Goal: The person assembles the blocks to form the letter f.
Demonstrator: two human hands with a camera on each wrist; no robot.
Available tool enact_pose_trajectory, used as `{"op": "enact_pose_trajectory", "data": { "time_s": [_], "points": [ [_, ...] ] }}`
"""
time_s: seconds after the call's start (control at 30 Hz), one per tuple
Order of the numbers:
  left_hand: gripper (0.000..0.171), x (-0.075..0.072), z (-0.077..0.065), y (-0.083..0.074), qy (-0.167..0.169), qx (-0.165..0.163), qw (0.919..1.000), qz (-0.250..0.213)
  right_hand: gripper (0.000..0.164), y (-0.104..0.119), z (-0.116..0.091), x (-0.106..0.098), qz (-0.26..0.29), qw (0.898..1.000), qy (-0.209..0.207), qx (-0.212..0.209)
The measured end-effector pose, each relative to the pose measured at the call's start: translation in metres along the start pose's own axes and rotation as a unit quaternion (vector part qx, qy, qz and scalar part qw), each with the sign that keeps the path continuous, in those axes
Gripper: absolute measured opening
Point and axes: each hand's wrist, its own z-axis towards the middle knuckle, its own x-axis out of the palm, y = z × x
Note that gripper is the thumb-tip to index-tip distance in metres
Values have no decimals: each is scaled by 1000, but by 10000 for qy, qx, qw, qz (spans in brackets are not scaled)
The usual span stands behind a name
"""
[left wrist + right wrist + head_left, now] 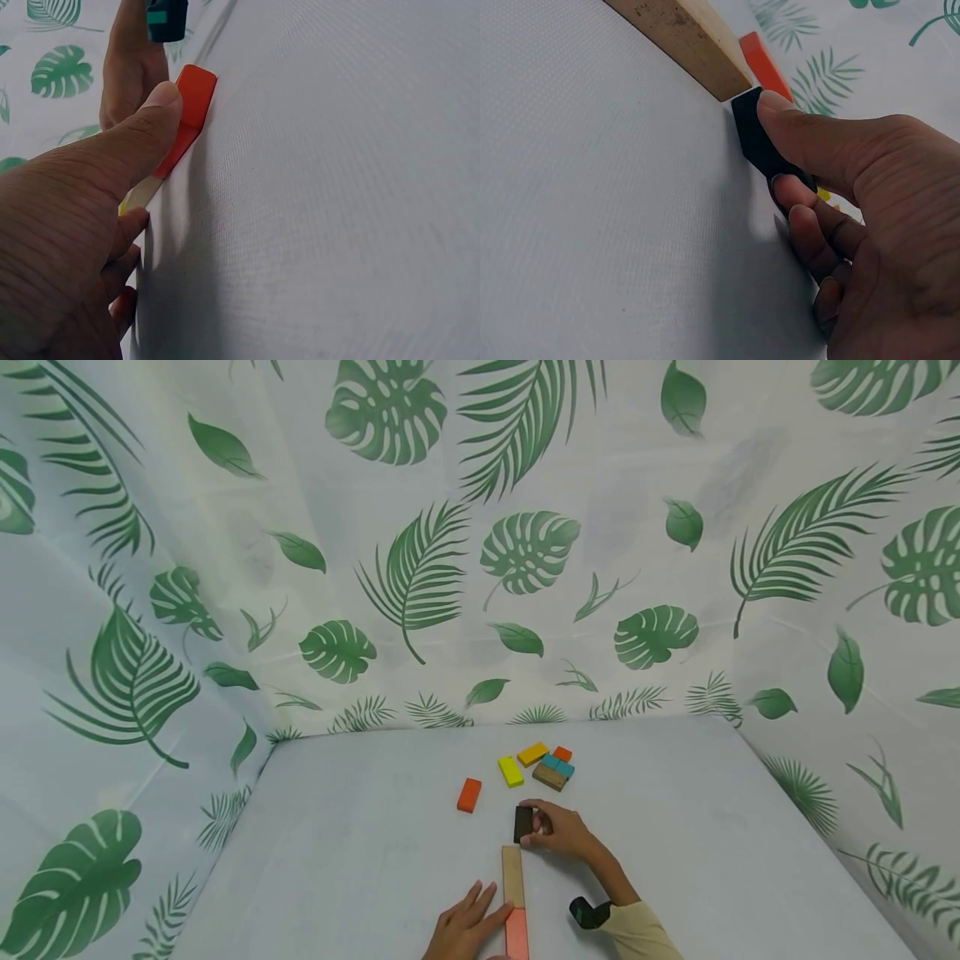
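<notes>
My right hand pinches a black block between thumb and fingers, close to the far end of a plain wooden block. In the right wrist view the black block sits right at the wooden block's corner. A salmon-red block lies end to end with the wooden one, forming a straight row. Beside this row my left hand rests with fingers spread, its index fingertip at the joint between them. In the left wrist view its thumb touches the red block.
Past the row lie an orange-red block, a yellow block and an amber block. Near them, a brown block, blue blocks and a small orange block sit together. Leaf-patterned cloth surrounds the white table.
</notes>
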Motion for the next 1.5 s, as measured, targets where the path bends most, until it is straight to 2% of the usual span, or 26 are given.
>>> {"op": "enact_pose_trajectory", "data": {
  "time_s": [0.33, 0.57, 0.87, 1.1, 1.33, 1.5],
  "points": [
    [60, -5, 0, -3, 83, -18, 10000, -44, 55, -2, -1, -1, 10, 9997, 142, -193],
    [63, -6, 0, -6, 306, -239, 9990, -217, 55, -6, 0, 2, -59, 9992, 322, -215],
    [63, -4, 0, -5, 198, -155, 9996, -83, 55, -5, -1, 1, 11, 9989, 304, -345],
    [63, -4, -1, -5, 206, -125, 9997, -36, 48, -1, 0, 4, 14, 9984, 200, -533],
    [68, -5, 2, -5, 565, -369, 9974, -236, 45, 8, -3, 7, -163, 9980, 27, -610],
    [71, -6, 3, -2, 595, -446, 9962, -455, 50, 10, 0, 9, -239, 9984, 49, -513]
  ]
}}
